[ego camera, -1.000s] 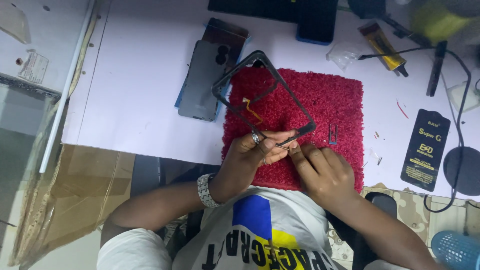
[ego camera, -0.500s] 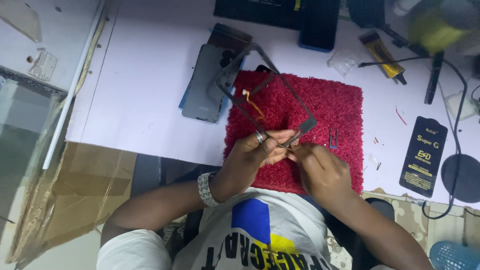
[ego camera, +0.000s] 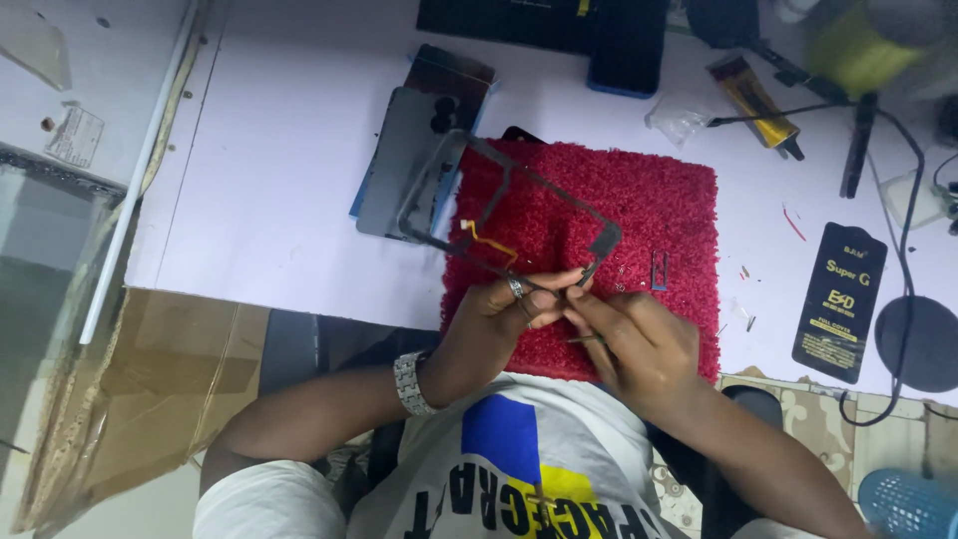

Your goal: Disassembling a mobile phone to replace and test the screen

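Over the near edge of the red mat [ego camera: 639, 200] we saw both hands meet. Our left hand [ego camera: 504, 314] was curled, its fingertips pinching the near right corner of a thin dark phone frame [ego camera: 519, 215], a ring on one finger and a metal watch band [ego camera: 411, 382] at the wrist. Our right hand [ego camera: 639, 339] was half closed, thumb and forefinger touching the same corner, with what looked like slim tweezers [ego camera: 584, 339] gripped between the fingers; how firmly it held them we could not tell. That frame stood tilted, its far left end lifted above the mat and over a grey phone back cover [ego camera: 399, 165], an orange flex strip [ego camera: 489, 243] hanging inside it.

To the right lay a black flat packet [ego camera: 840, 299] on the pale tabletop [ego camera: 269, 200], a black cable [ego camera: 903, 299] looping beside it. Farther off were a yellow tube [ego camera: 753, 100] and a dark phone [ego camera: 627, 45]. The mat was shaggy and square; the frame was a bare rectangle.
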